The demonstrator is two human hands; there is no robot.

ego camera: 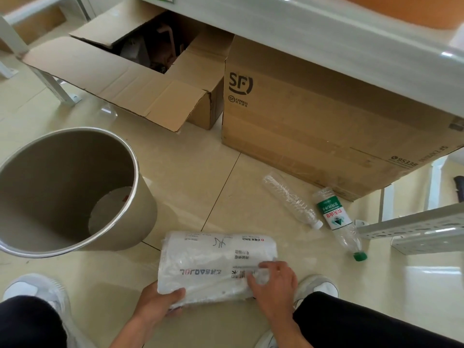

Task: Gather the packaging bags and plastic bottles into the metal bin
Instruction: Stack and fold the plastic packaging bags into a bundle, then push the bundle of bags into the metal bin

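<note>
A folded white packaging bag [213,262] with printed text lies low in the middle, just above the floor. My left hand [160,303] grips its near left corner, thumb on top. My right hand [273,285] pinches its near right edge. The metal bin [140,209] stands open at the left, with something pale at its bottom. Right of the bag, two plastic bottles lie on the floor: a clear crushed one [291,199] without a label, and one with a green label and green cap [337,219].
An open cardboard box [125,79] and a closed SF Express box [313,116] sit behind under a white table. A perforated metal rail [416,229] lies at the right. My shoes [37,292] and knees frame the near edge. Tiled floor surrounds everything.
</note>
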